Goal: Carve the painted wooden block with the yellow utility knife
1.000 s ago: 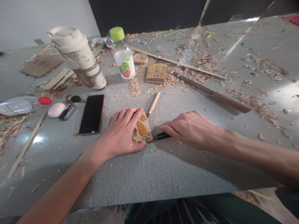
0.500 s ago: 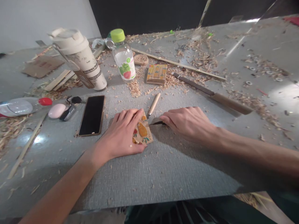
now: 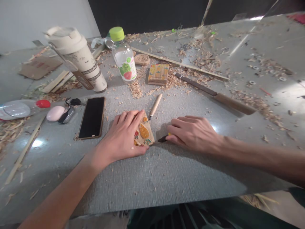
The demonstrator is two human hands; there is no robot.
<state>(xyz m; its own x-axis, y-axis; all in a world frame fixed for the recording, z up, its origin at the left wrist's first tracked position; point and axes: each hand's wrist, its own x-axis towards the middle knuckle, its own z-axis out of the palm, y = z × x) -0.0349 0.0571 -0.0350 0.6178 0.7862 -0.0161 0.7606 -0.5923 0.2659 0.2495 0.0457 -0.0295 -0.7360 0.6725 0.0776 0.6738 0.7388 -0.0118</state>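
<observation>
We see a lidded tumbler point(image 3: 82, 58) and a green-capped bottle point(image 3: 126, 65), contents unclear, among shavings point(image 3: 135, 90). Our left hand point(image 3: 125, 135) clasps a block point(image 3: 144, 131), our right hand point(image 3: 190, 132) a tool point(image 3: 162, 139).

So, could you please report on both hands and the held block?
Left hand gripping block, patterned side up. Right hand holding black tool at block's right; contact unclear. Wooden-handled tool lying near block's far corner.

The right hand point(image 3: 192, 132) has drawn the black tool point(image 3: 163, 139) back towards the person.
</observation>
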